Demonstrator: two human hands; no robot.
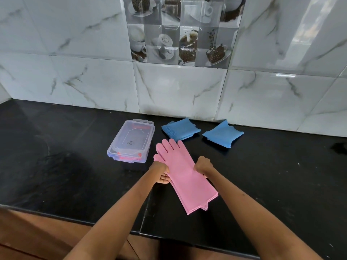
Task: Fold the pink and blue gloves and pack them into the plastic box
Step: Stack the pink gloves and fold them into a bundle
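Pink gloves point(185, 177) lay flat on the black countertop point(65, 166), stacked one on the other, fingers pointing far and slightly left, cuffs toward the near edge. Lower glove's fingertips showed just left of the upper one. Stack not yet folded.

Left hand point(160, 171) was at the left edge of the stack, about mid-length, fingers curled under that edge and closed on it. Right hand point(203, 166) was at the right edge opposite, knuckles up, fingers bent down onto the pink material; whether the fingers gripped the edge or only pressed on it could not be told from this view. Both forearms reached in from the near side.

Plastic box point(131, 140), clear, lid on, sat on the counter just left of the pink fingertips, its long side running near to far. Some red or orange print was visible through the plastic.

Two blue gloves, both already folded into compact shapes, lay apart from each other near the tiled wall point(178, 87): left blue glove point(180, 129) just right of the box, right blue glove point(222, 134) farther right. Neither touched the pink stack.
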